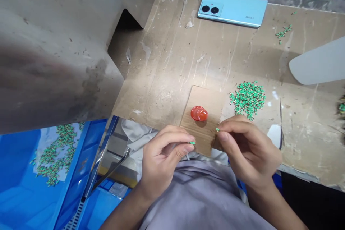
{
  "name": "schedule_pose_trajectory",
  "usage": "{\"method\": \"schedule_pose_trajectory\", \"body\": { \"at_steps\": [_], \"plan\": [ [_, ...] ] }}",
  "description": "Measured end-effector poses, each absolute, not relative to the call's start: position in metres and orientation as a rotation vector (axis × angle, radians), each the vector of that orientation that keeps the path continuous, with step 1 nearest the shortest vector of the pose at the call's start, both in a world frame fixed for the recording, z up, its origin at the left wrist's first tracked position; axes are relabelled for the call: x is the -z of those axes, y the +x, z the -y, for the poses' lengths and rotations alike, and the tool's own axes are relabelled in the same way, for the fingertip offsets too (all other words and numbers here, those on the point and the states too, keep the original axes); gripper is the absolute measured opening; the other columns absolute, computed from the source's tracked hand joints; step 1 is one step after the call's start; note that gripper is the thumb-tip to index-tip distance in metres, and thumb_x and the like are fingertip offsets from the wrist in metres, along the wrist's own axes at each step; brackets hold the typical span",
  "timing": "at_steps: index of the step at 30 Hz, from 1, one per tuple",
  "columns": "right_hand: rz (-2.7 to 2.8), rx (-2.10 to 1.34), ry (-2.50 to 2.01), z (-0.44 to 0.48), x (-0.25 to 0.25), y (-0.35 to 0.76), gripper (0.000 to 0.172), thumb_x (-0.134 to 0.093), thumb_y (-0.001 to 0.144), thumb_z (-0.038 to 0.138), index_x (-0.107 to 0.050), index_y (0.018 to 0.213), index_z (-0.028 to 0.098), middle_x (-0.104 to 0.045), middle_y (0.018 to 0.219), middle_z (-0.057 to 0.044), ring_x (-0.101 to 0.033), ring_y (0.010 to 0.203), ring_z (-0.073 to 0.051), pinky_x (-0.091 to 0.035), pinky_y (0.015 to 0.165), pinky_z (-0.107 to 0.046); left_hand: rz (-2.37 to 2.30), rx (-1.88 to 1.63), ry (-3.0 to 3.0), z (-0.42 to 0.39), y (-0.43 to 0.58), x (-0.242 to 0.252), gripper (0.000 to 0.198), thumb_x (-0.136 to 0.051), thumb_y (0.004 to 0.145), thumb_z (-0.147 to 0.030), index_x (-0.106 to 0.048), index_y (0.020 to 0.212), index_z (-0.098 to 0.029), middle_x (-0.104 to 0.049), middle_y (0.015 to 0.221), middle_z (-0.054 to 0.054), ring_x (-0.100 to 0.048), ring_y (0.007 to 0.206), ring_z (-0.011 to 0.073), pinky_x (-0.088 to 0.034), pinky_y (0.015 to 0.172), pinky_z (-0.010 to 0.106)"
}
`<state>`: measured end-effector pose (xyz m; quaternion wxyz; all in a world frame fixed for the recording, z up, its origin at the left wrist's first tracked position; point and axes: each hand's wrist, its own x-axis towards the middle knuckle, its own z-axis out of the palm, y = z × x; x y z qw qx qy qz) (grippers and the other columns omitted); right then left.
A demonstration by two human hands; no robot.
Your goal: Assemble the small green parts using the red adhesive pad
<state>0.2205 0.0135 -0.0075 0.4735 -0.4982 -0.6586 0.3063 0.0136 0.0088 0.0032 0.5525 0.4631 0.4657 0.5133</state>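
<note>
My left hand [164, 154] is pinched on a tiny green part [192, 143] at its fingertips, held over my lap at the table's front edge. My right hand [246, 147] is also pinched, with another tiny green piece [217, 129] showing at its fingertips. Both hands hover just in front of a small cardboard piece [208, 104] that carries a red round cap [199, 113]. A pile of small green parts [248, 99] lies on the table just beyond my right hand.
A light blue phone [237, 10] lies face down at the back of the worn table [172, 61]. A blue crate [24, 190] at lower left holds more green parts [55, 154]. A grey machine housing [54, 43] fills the left. A white blade-like shape [318, 64] juts in at right.
</note>
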Motion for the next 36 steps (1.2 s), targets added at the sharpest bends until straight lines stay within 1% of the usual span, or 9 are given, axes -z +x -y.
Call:
{"method": "schedule_pose_trajectory", "body": {
  "at_steps": [4, 7, 12, 18, 22, 27, 30, 33, 36],
  "plan": [
    [1.589, -1.039, -1.113, -0.003, -0.005, 0.213, 0.015, -0.065, 0.108, 0.011, -0.070, 0.113, 0.024, -0.068, 0.089, -0.001, -0.064, 0.073, -0.016, -0.051, 0.060, -0.029, -1.070, -1.211, 1.065, -0.007, 0.014, -0.008, 0.015, -0.094, 0.093, -0.017, -0.092, 0.106, -0.026, -0.087, 0.092, 0.004, -0.082, 0.084, 0.0151, -0.068, 0.079, 0.019],
    [1.604, -1.117, -1.082, -0.001, -0.008, 0.209, 0.011, -0.065, 0.110, 0.015, -0.069, 0.112, 0.025, -0.068, 0.088, 0.000, -0.065, 0.073, -0.015, -0.052, 0.061, -0.029, -1.049, -1.215, 1.095, -0.006, 0.014, -0.010, 0.017, -0.098, 0.090, -0.018, -0.092, 0.104, -0.025, -0.087, 0.091, 0.004, -0.083, 0.080, 0.0156, -0.068, 0.074, 0.019],
    [1.638, -1.122, -1.070, -0.002, -0.011, 0.210, 0.013, -0.066, 0.110, 0.012, -0.069, 0.110, 0.024, -0.070, 0.090, -0.001, -0.067, 0.075, -0.015, -0.054, 0.063, -0.028, -1.019, -1.208, 1.203, -0.006, 0.015, -0.012, 0.020, -0.098, 0.090, -0.016, -0.092, 0.106, -0.027, -0.089, 0.095, 0.003, -0.084, 0.085, 0.0162, -0.068, 0.074, 0.019],
    [1.682, -1.132, -1.024, -0.004, -0.015, 0.213, 0.016, -0.063, 0.109, 0.009, -0.068, 0.110, 0.024, -0.068, 0.089, -0.002, -0.067, 0.077, -0.017, -0.057, 0.066, -0.029, -1.026, -1.214, 1.282, -0.003, 0.016, -0.011, 0.021, -0.097, 0.090, -0.017, -0.091, 0.108, -0.026, -0.089, 0.095, 0.005, -0.085, 0.083, 0.0188, -0.070, 0.077, 0.025],
    [1.734, -1.107, -0.997, -0.004, -0.014, 0.214, 0.017, -0.062, 0.108, 0.007, -0.067, 0.112, 0.023, -0.068, 0.091, -0.001, -0.068, 0.079, -0.015, -0.058, 0.069, -0.026, -1.011, -1.210, 1.291, -0.004, 0.014, -0.010, 0.024, -0.097, 0.089, -0.014, -0.091, 0.109, -0.027, -0.089, 0.095, 0.002, -0.083, 0.085, 0.0151, -0.068, 0.079, 0.020],
    [1.806, -1.092, -0.993, -0.008, -0.016, 0.218, 0.015, -0.062, 0.109, 0.007, -0.068, 0.112, 0.021, -0.071, 0.093, -0.003, -0.071, 0.080, -0.014, -0.059, 0.071, -0.024, -0.994, -1.235, 1.331, -0.006, 0.014, -0.010, 0.020, -0.098, 0.089, -0.016, -0.091, 0.106, -0.025, -0.088, 0.092, 0.002, -0.082, 0.081, 0.0144, -0.067, 0.075, 0.019],
    [1.829, -1.085, -0.985, -0.010, -0.019, 0.220, 0.018, -0.061, 0.108, 0.005, -0.069, 0.112, 0.021, -0.073, 0.092, -0.003, -0.072, 0.080, -0.014, -0.060, 0.071, -0.024, -0.994, -1.243, 1.327, -0.006, 0.015, -0.009, 0.019, -0.098, 0.089, -0.016, -0.091, 0.104, -0.024, -0.087, 0.091, 0.002, -0.082, 0.080, 0.0139, -0.066, 0.075, 0.018],
    [1.840, -1.084, -0.989, -0.012, -0.020, 0.221, 0.019, -0.061, 0.108, 0.006, -0.069, 0.112, 0.023, -0.075, 0.090, -0.003, -0.073, 0.077, -0.017, -0.061, 0.067, -0.026, -1.018, -1.233, 1.307, -0.005, 0.015, -0.007, 0.017, -0.098, 0.089, -0.018, -0.091, 0.103, -0.025, -0.087, 0.089, 0.003, -0.082, 0.079, 0.0155, -0.066, 0.073, 0.020],
    [1.877, -1.069, -0.993, -0.012, -0.021, 0.222, 0.017, -0.061, 0.110, 0.010, -0.070, 0.112, 0.024, -0.076, 0.089, -0.003, -0.074, 0.074, -0.017, -0.062, 0.067, -0.027, -1.033, -1.211, 1.298, -0.004, 0.015, -0.006, 0.016, -0.098, 0.089, -0.020, -0.091, 0.102, -0.025, -0.087, 0.089, 0.004, -0.082, 0.079, 0.0169, -0.067, 0.071, 0.021]
  ]
}}
